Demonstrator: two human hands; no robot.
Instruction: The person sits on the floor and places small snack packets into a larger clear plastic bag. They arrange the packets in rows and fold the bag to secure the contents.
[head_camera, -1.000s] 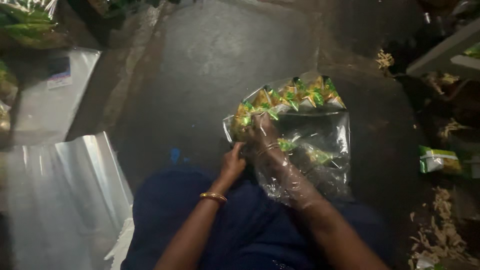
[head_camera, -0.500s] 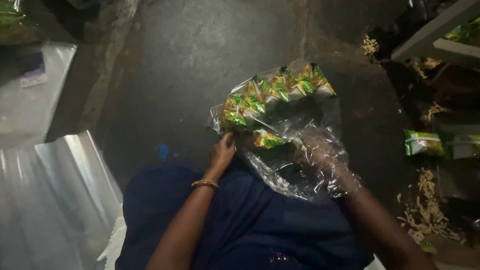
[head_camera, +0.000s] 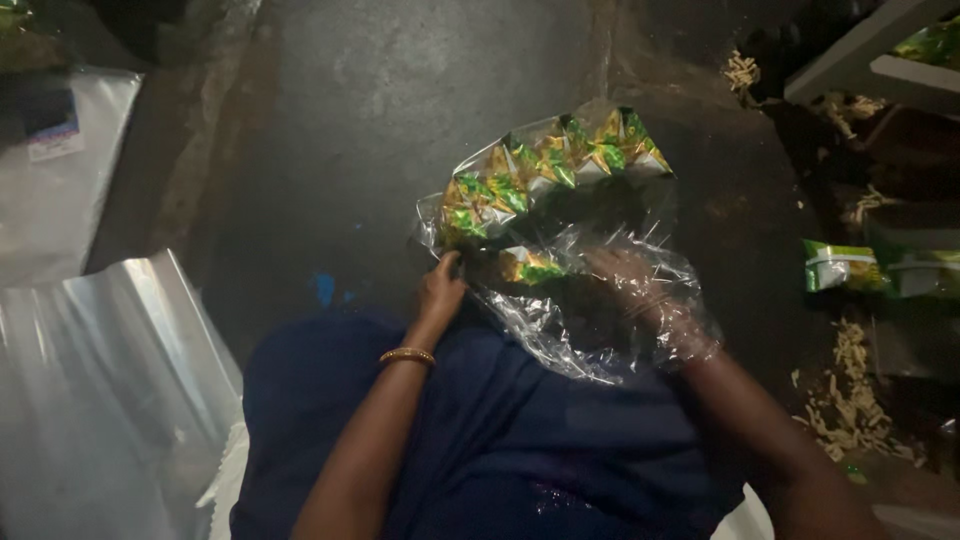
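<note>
Dark concrete floor (head_camera: 330, 150) carries everything I see, with a stack of clear plastic sheets (head_camera: 90, 400) at my left. On it, over my lap, lies the clear bag (head_camera: 590, 320), part filled: one row of green-and-yellow snack packets (head_camera: 545, 170) sits at its far end, one more packet (head_camera: 530, 268) loose nearer the mouth, and room remains. My right hand (head_camera: 640, 290) is inside the bag, fingers spread, gripping nothing; my left hand (head_camera: 440, 295) pinches its edge. Further packets (head_camera: 845, 265) wait at right.

packets (head_camera: 545, 170) in bag (head_camera: 600, 330) on lap; plastic sheets (head_camera: 90, 400) left; shelf (head_camera: 870, 60) right
</note>
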